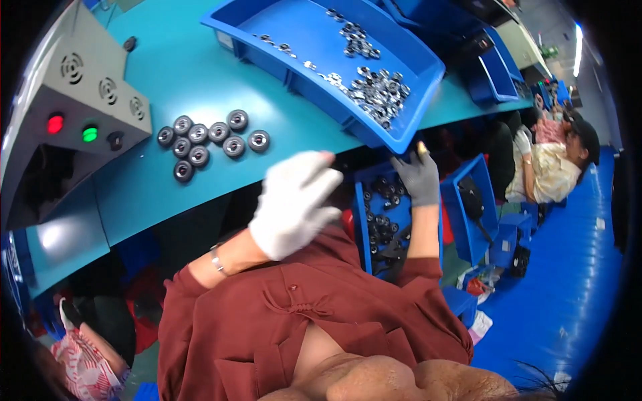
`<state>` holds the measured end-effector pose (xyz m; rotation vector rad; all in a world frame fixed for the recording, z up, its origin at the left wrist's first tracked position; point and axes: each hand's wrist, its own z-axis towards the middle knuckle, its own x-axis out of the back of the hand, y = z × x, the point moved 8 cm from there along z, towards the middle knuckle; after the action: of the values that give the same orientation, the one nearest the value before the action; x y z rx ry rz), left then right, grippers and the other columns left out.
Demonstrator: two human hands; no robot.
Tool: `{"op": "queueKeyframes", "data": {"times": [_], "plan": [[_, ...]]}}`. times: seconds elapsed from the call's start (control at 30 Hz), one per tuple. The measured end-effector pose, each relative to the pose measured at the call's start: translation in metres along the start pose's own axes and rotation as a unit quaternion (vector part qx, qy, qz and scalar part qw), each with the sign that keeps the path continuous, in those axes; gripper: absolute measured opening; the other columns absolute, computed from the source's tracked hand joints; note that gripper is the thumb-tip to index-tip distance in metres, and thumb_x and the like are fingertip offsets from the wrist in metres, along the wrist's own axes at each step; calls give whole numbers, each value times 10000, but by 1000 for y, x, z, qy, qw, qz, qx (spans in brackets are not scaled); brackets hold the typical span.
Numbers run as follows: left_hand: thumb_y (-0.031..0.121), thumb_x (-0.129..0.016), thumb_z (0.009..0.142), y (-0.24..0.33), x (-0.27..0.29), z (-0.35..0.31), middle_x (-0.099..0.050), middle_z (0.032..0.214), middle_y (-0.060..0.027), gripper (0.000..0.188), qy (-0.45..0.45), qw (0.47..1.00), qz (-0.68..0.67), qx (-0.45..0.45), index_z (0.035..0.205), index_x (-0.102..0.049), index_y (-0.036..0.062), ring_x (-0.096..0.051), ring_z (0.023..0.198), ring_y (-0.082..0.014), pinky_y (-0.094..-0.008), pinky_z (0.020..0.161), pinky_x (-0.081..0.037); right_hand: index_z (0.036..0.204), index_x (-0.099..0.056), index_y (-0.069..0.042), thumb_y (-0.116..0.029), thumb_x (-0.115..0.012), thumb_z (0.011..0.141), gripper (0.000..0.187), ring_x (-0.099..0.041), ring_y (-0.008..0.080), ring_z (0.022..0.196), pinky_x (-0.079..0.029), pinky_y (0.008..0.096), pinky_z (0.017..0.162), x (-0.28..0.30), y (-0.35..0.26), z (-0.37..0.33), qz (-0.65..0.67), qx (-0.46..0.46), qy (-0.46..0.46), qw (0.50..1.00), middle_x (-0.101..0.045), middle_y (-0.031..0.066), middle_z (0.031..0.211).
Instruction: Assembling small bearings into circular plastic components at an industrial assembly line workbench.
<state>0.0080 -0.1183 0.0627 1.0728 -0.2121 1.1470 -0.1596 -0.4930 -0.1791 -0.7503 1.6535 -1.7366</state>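
Observation:
My left hand, in a white glove, is raised in front of the table edge, to the right of the black wheels. It is slightly blurred; its fingers are apart and no object shows in them. My right hand, in a grey glove, hovers over the right side of a blue crate, just below the corner of a large blue tray. Its fingers are spread, with nothing visible between them. Several small black wheels lie in the crate. On the table sits a loose group of black wheels with shiny centres.
The large blue tray holds many small shiny metal parts. A grey machine with red and green lights stands at the left of the teal table. Another blue crate is at right. Other people sit at far right and lower left.

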Motion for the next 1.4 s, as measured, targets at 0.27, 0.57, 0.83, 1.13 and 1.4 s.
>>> {"op": "queueKeyframes", "data": {"times": [0.27,0.57,0.83,1.13,1.4], "plan": [[309,-951,494,-117,130,-86,-336,1520,-306,1009,23,889,326,320,1385,-536,80,-350,1383,-489,-514,1122,-355,1142,-641,-18,-61,-576,926,229,-637,202,971,-502,303,860,-247,-155,-86,-142,70,-156,975,-662,92,1049],[404,-862,648,-153,119,-61,-474,1466,-236,777,-17,911,343,229,1357,-609,214,-481,1287,-422,-519,1033,-377,1367,-584,-222,-388,-743,802,610,-499,334,1203,-389,498,989,-445,-197,-16,-429,422,-298,741,-515,109,1399],[390,-769,731,-153,116,-40,-593,1281,-143,490,-49,904,334,264,1191,-670,254,-560,1122,-385,-538,860,-432,1173,-633,-146,-286,-780,728,489,-553,305,951,-509,407,740,-453,-196,-10,-440,428,-292,733,-564,87,1024],[381,-770,714,-159,99,-27,-657,1112,-44,411,-2,915,349,202,1063,-675,185,-581,1132,-361,-523,823,-409,1010,-662,-98,-188,-765,671,366,-584,307,921,-522,420,719,-429,-199,3,-373,409,-194,810,-589,92,935],[147,-841,651,-147,100,-21,-676,1074,-46,482,80,948,286,113,1081,-623,141,-607,1068,-335,-450,896,-459,1127,-659,-54,-244,-581,1014,234,-479,10,625,-378,185,540,-399,-167,24,200,-74,-207,955,-611,-12,832]]}}
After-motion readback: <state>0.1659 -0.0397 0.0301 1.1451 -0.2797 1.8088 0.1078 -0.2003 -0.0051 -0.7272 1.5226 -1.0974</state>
